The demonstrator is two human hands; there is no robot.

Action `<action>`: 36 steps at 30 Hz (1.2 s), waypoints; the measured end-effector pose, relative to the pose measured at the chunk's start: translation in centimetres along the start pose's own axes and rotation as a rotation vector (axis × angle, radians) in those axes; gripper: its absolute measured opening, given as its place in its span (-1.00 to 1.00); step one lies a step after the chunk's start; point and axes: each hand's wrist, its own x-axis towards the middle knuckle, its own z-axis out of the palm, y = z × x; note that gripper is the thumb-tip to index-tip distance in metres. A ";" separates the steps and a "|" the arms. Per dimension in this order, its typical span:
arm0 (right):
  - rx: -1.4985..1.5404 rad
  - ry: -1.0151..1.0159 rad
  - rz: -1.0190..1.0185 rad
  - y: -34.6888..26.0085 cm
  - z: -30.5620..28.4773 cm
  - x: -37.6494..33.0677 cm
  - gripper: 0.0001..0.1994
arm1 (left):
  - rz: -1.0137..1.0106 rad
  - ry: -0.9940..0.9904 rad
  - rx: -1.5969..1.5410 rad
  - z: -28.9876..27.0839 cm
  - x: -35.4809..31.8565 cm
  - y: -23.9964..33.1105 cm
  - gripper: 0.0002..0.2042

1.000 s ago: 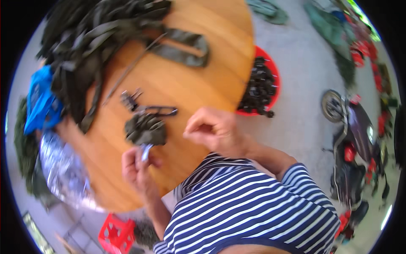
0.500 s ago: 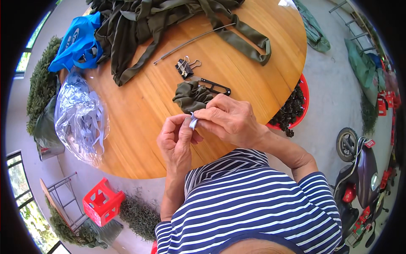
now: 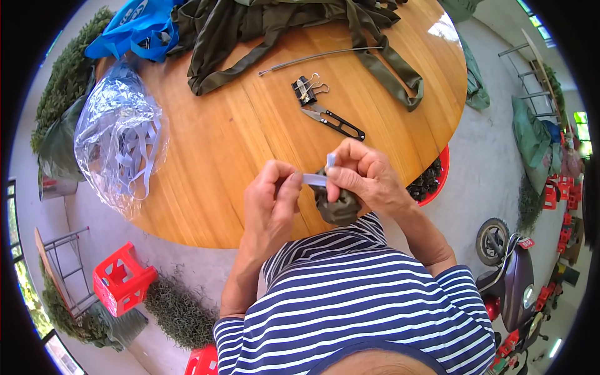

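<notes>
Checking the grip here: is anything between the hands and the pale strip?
Nothing visible. The left hand and right hand pinch the pale strip directly, with the olive fabric bundle under the right hand.

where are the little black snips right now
In the head view the black thread snips lie on the round wooden table, just below the binder clips and just beyond the right hand.

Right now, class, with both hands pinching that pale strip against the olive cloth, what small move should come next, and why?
Probably draw the pale strip a little further through the bunched olive cloth. The left hand pinches its free end, the right hand grips the cloth where the strip's other end pokes up, and the strip looks taut between them. The snips lie untouched on the table.
</notes>
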 end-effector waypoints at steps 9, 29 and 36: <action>-0.247 -0.167 -0.032 0.7 -0.3 0.0 -0.90 | 0.435 -0.152 0.549 0.5 0.4 3.4 -0.95; 0.181 0.025 0.144 1.9 -2.2 1.3 -0.92 | 0.655 0.115 0.335 2.3 -0.2 -0.9 -0.93; 0.185 -0.017 -0.027 3.0 -2.5 1.4 -0.91 | 0.225 -0.164 -0.208 1.9 0.9 -0.9 -0.69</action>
